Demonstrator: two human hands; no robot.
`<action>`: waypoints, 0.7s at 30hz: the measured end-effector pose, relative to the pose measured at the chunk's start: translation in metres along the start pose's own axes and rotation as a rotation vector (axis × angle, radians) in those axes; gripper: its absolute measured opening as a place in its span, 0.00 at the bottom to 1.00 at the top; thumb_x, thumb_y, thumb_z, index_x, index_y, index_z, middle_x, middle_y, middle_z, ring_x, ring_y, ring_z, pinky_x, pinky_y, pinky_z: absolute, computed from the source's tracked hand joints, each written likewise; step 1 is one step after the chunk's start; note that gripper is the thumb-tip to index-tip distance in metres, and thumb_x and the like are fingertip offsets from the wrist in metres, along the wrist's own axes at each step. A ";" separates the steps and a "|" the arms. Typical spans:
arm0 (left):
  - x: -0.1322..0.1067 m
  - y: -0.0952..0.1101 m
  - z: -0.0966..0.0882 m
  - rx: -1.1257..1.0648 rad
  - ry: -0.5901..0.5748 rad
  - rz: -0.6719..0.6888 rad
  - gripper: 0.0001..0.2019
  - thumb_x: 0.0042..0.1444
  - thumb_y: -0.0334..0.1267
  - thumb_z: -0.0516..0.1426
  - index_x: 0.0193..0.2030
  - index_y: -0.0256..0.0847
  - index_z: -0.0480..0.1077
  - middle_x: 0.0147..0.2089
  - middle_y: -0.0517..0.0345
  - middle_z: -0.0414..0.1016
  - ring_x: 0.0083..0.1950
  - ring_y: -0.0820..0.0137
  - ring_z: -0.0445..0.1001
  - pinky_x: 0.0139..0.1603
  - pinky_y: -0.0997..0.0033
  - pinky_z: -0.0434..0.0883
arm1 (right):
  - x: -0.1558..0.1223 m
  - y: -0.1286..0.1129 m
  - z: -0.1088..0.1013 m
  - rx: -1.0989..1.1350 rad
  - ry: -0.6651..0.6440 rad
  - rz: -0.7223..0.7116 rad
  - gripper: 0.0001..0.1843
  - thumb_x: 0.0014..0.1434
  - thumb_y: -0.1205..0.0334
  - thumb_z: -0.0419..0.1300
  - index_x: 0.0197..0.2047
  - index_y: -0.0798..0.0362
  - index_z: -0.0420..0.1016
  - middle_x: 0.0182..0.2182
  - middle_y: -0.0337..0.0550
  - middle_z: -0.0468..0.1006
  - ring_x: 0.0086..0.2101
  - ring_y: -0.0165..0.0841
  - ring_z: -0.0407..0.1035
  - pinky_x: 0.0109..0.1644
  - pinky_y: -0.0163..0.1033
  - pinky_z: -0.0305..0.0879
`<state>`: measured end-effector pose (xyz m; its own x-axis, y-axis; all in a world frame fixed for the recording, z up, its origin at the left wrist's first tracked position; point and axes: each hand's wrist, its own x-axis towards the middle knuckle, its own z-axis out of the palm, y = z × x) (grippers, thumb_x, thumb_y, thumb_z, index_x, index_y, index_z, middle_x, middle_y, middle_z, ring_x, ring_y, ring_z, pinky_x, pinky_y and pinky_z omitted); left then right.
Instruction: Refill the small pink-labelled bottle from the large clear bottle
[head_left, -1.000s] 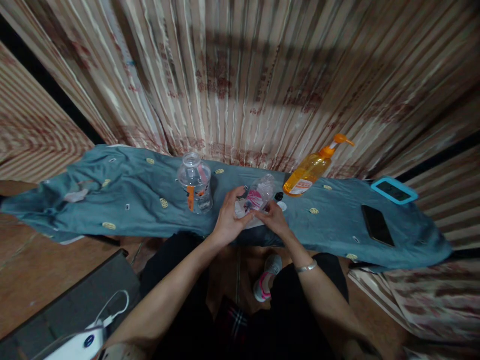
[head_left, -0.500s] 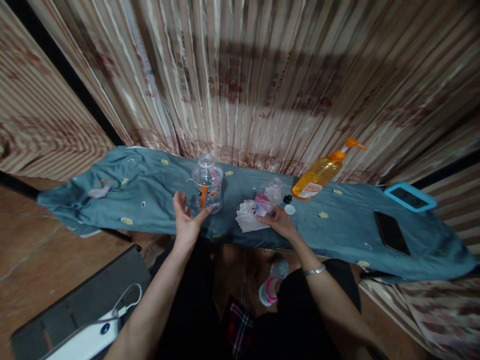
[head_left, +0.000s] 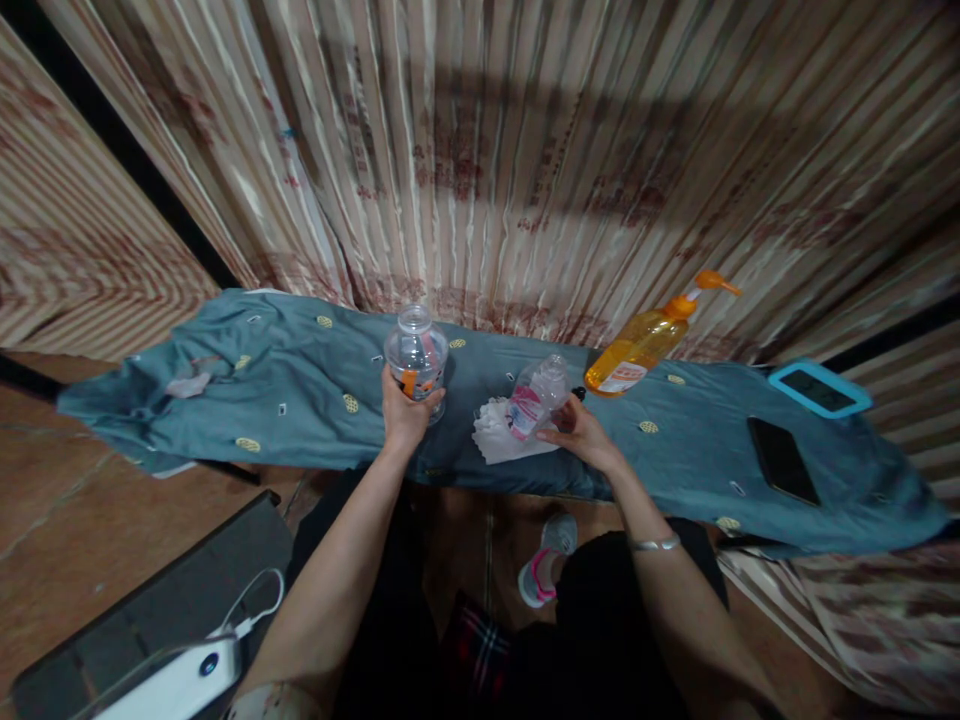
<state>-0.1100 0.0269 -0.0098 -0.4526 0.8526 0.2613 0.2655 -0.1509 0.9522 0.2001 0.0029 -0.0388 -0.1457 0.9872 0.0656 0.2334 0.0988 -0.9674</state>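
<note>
My left hand (head_left: 405, 410) is wrapped round the lower part of a clear open-topped bottle (head_left: 416, 355) with an orange label, standing upright on the blue cloth (head_left: 300, 400). My right hand (head_left: 576, 430) holds the base of a smaller clear bottle (head_left: 536, 395) with a pink label, tilted over a stack of white tissues (head_left: 499, 440). A small black cap (head_left: 580, 393) peeks out just beyond my right hand.
An orange pump bottle (head_left: 645, 340) lies tilted at the back right. A black phone (head_left: 782, 460) and a blue-framed device (head_left: 819, 388) lie further right. Striped curtains hang behind. A dark case with a white charger (head_left: 180, 675) sits on the floor, lower left.
My left hand left the small bottle, swung left with open fingers, and now grips the orange-label bottle. My right hand stays on the small pink-label bottle.
</note>
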 end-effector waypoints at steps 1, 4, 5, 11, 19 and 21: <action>0.000 0.003 0.001 0.014 0.014 -0.020 0.35 0.35 0.31 0.72 0.53 0.40 0.65 0.48 0.55 0.77 0.48 0.63 0.79 0.56 0.59 0.75 | 0.000 0.001 -0.005 0.015 -0.008 0.003 0.29 0.63 0.54 0.67 0.63 0.51 0.66 0.56 0.49 0.73 0.55 0.44 0.70 0.61 0.60 0.66; -0.001 0.011 0.001 0.036 0.039 -0.037 0.33 0.33 0.29 0.72 0.48 0.40 0.66 0.42 0.59 0.77 0.41 0.66 0.78 0.49 0.64 0.76 | -0.003 0.004 -0.023 0.043 -0.018 0.020 0.32 0.60 0.58 0.70 0.65 0.50 0.65 0.57 0.49 0.73 0.57 0.46 0.68 0.63 0.63 0.63; -0.001 0.012 0.000 0.039 0.042 -0.031 0.32 0.32 0.30 0.72 0.47 0.40 0.67 0.41 0.60 0.76 0.41 0.66 0.78 0.49 0.64 0.76 | -0.005 0.004 -0.030 0.055 -0.019 0.022 0.32 0.59 0.59 0.70 0.64 0.50 0.66 0.57 0.48 0.73 0.57 0.46 0.68 0.64 0.63 0.62; -0.007 0.021 -0.016 -0.035 -0.002 0.022 0.31 0.33 0.40 0.72 0.45 0.40 0.67 0.38 0.62 0.76 0.38 0.67 0.77 0.45 0.64 0.76 | -0.024 -0.028 -0.064 0.148 -0.090 0.022 0.22 0.60 0.55 0.70 0.55 0.53 0.75 0.50 0.47 0.79 0.53 0.41 0.73 0.63 0.58 0.66; -0.053 0.064 -0.039 -0.161 -0.267 -0.071 0.34 0.29 0.44 0.73 0.45 0.39 0.69 0.39 0.57 0.79 0.40 0.62 0.79 0.44 0.62 0.77 | -0.101 -0.108 -0.023 0.310 -0.363 0.087 0.19 0.62 0.46 0.67 0.49 0.50 0.81 0.45 0.51 0.82 0.45 0.38 0.78 0.45 0.35 0.74; -0.070 0.076 -0.041 -0.195 -0.349 -0.109 0.33 0.29 0.43 0.74 0.44 0.37 0.70 0.39 0.54 0.80 0.41 0.60 0.80 0.47 0.59 0.77 | -0.126 -0.112 -0.001 0.351 -0.456 0.165 0.18 0.61 0.49 0.69 0.48 0.52 0.82 0.44 0.53 0.82 0.43 0.37 0.78 0.43 0.34 0.73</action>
<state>-0.0934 -0.0646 0.0506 -0.1439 0.9823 0.1200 0.0508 -0.1137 0.9922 0.1936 -0.1319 0.0612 -0.5507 0.8247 -0.1290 -0.0319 -0.1752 -0.9840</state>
